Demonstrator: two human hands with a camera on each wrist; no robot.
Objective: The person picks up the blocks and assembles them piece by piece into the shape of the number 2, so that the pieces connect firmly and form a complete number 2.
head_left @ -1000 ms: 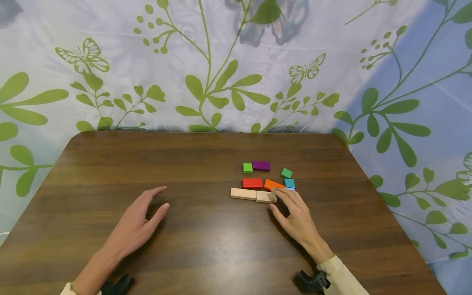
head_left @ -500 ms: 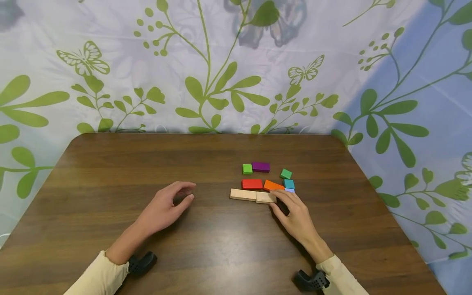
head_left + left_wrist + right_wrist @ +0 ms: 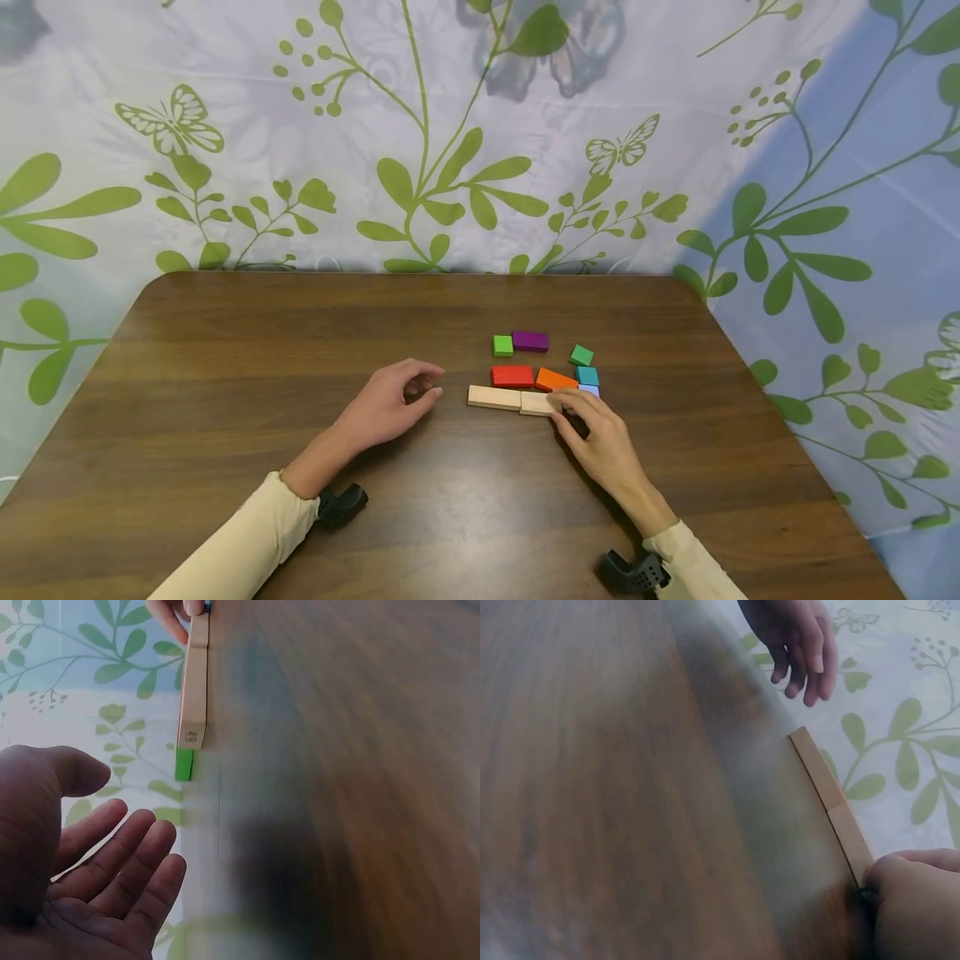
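Two plain wooden blocks lie end to end in a row on the table: a left block and a right block. My right hand pinches the right block at its outer end between thumb and finger, which cover that end. My left hand hovers left of the row with fingers loosely bent and nothing in them; the left wrist view shows its palm and spread fingers short of the left block's end. Just behind the row lie a red block and an orange block.
Farther back are a light green block, a purple block and a green block. A teal block and a pale blue block sit beyond my right fingers. A patterned cloth hangs behind the table.
My left hand has moved right and slightly forward, from the table's left side toward the wooden row. The right hand has stayed at the right block, and the blocks have kept their places.
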